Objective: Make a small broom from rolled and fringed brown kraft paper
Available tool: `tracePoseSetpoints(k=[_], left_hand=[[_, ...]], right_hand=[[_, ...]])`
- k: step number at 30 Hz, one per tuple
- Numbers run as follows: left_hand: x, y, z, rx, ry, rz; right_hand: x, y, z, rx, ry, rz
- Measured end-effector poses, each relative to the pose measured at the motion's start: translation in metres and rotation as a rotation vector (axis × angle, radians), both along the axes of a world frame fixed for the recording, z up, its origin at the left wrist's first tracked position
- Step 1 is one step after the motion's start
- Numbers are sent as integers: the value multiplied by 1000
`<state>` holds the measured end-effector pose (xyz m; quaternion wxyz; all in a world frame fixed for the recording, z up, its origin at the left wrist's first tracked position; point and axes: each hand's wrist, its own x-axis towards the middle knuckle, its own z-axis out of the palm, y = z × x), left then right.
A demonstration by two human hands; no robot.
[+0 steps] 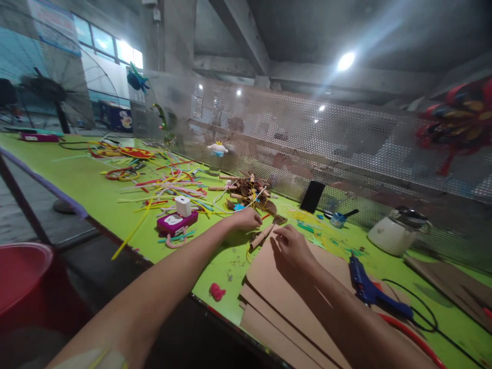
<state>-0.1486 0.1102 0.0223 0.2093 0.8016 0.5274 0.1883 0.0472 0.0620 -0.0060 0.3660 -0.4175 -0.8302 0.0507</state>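
Note:
My left hand (247,219) is over the green table beside a heap of brown paper pieces and rolls (251,188). Its fingers are curled in, and what they hold, if anything, cannot be made out. Between my hands lies a rolled brown paper tube (261,238) with a darker brown piece (280,220) at its far end. My right hand (294,247) hovers over a stack of brown paper sheets (269,277); its fingers are loosely bent and apart, with nothing visible in them. Close to the left hand is a small bright red piece (265,216).
A blue glue gun (374,292) with a black cord lies right of the paper. Behind stand a dark phone (312,196), a blue jar (338,220) and a cream pot (392,233). Coloured strips (169,187), a purple box (177,223) and pink clay-like lump (217,292) are leftward.

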Motion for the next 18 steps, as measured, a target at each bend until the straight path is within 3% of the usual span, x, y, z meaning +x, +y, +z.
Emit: tracePoseSetpoints(k=[4, 8, 12, 14, 16, 18], left_hand=[[-2, -4, 20, 101, -62, 103], [9, -24, 53, 256, -153, 166], [46, -63, 85, 320, -199, -104], [71, -83, 92, 322, -175, -248], [97, -99, 89, 338, -146, -364], [121, -109, 75, 315, -128, -445]], right_hand=[[9, -3, 7, 51, 29, -9], [27, -2, 9, 62, 57, -15], [48, -17, 17, 93, 70, -61], [60, -32, 24, 108, 94, -71], [75, -48, 30, 126, 96, -108], [96, -66, 35, 125, 89, -183]])
